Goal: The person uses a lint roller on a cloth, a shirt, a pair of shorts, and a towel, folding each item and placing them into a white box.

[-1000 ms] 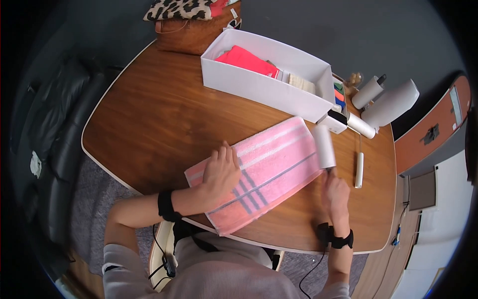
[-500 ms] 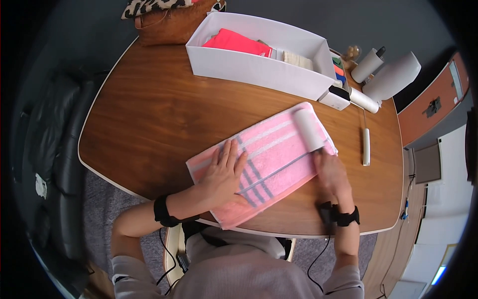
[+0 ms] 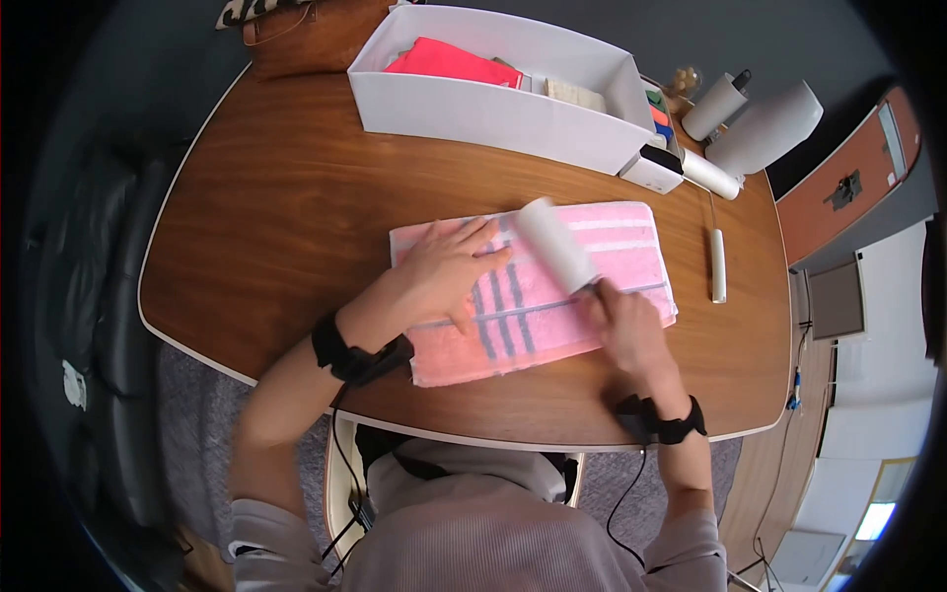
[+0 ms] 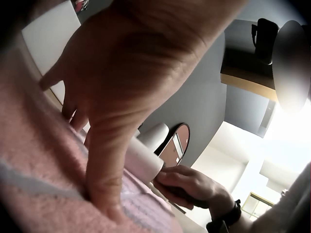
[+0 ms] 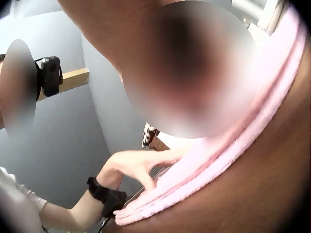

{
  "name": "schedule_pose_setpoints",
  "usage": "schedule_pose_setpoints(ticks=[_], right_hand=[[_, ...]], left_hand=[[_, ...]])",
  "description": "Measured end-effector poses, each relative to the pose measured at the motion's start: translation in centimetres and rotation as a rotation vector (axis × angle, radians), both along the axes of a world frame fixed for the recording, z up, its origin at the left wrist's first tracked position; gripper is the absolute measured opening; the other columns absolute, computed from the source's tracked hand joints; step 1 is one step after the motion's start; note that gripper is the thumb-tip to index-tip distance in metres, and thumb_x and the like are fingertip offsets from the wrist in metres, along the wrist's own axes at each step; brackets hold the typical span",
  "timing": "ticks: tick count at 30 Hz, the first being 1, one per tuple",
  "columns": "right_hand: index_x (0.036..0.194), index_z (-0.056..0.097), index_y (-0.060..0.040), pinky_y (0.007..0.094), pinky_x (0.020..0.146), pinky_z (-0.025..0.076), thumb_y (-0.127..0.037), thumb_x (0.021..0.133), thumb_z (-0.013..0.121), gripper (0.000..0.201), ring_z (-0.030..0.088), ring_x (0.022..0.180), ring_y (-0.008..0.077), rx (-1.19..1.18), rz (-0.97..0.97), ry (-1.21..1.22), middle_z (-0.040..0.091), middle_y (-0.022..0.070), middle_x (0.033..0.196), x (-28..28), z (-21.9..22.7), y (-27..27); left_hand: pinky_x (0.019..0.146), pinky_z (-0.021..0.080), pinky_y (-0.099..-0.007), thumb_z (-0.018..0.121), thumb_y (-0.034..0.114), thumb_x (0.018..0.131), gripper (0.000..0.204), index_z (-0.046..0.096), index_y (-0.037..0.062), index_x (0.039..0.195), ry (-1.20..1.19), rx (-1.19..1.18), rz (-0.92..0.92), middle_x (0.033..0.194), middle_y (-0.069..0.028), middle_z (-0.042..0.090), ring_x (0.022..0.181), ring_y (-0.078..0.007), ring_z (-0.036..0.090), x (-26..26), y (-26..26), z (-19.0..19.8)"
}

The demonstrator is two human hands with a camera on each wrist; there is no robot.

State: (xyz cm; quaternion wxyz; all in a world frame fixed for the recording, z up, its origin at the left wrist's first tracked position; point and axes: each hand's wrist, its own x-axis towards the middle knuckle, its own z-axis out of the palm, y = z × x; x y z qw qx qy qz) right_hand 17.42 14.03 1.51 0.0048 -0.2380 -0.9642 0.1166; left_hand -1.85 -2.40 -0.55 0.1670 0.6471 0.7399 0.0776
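Observation:
A folded pink towel [image 3: 621,259] with white and grey stripes lies on the wooden table. My left hand [image 3: 449,271] rests on its left part with fingers spread; in the left wrist view the thumb presses into the pile. With my right hand [image 3: 631,331] I grip the dark handle of a white lint roller [image 3: 554,247]. The roller's cylinder lies slantwise over the middle of the towel, its far end close to the left fingertips. A blurred patch hides most of the right hand in the right wrist view, where the towel's stacked folded edge [image 5: 214,165] shows.
Behind the towel stands a long white box [image 3: 493,113] with red cloth [image 3: 449,61] inside. A small white box [image 3: 651,170] and another roller [image 3: 710,173] with a white handle [image 3: 718,266] are at the right. A brown bag [image 3: 316,39] stands at the back left.
The lint roller, in my right hand, has moved left from the towel's right edge to its middle. My left hand has shifted toward the towel's far edge, and the towel has turned slightly.

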Motion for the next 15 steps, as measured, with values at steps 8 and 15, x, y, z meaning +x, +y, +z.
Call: schedule_pose_setpoints(ticks=[8,15], right_hand=[[0.089,0.056,-0.0033,0.0477,0.059,0.046,-0.033,0.088,0.041,0.033,0.058,0.062,0.04,0.0,-0.069,-0.097,0.058,0.0228,0.063,-1.1,-0.5,-0.4],[0.092,0.055,-0.005,0.0496,0.067,0.046,-0.034,0.089,0.036,0.035,0.059,0.071,0.0408,0.119,-0.276,-0.157,0.06,0.0239,0.071,-0.9,-0.9,3.2]], left_hand=[[0.094,0.038,-0.0453,0.081,0.02,0.046,0.1,0.033,0.0227,0.133,0.029,-0.176,0.107,0.144,-0.0092,0.016,0.131,-0.0341,0.016,0.4,1.0,0.5],[0.091,0.038,-0.0523,0.082,0.02,0.046,0.102,0.031,0.0235,0.134,-0.003,-0.233,0.119,0.145,-0.0072,0.013,0.132,-0.0321,0.012,0.4,1.2,1.2]])
